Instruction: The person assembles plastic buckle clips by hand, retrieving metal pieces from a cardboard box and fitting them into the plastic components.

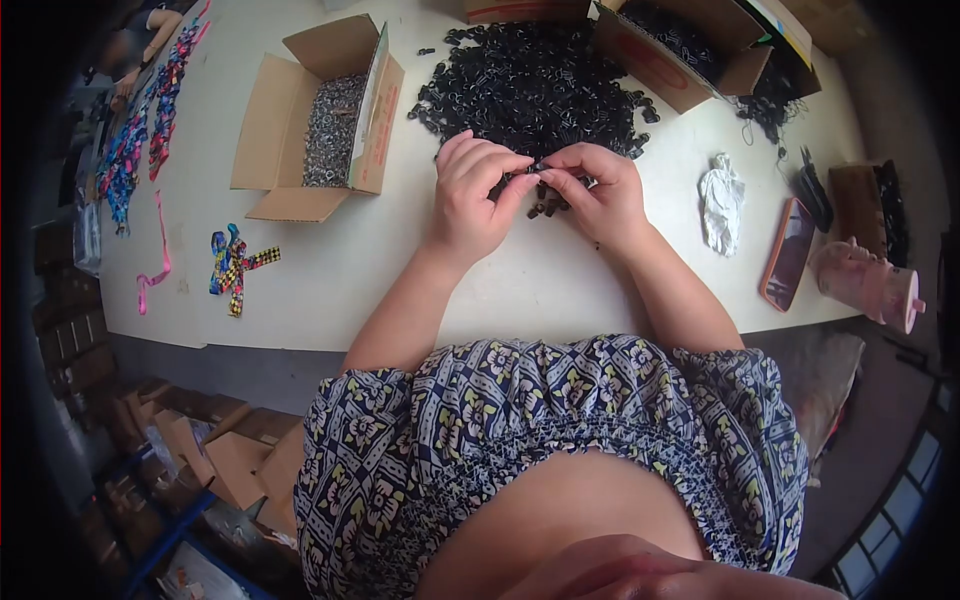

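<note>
The left hand and the right hand meet fingertip to fingertip, thumbs and forefingers pinched on a tiny dark piece, its shape too small to tell. They are at the near edge of a large heap of small, shiny black pieces on the pale table.

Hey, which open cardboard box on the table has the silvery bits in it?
The box left of the black pile: its bits look silvery-grey, while the boxes right of the pile show dark pieces.
</note>
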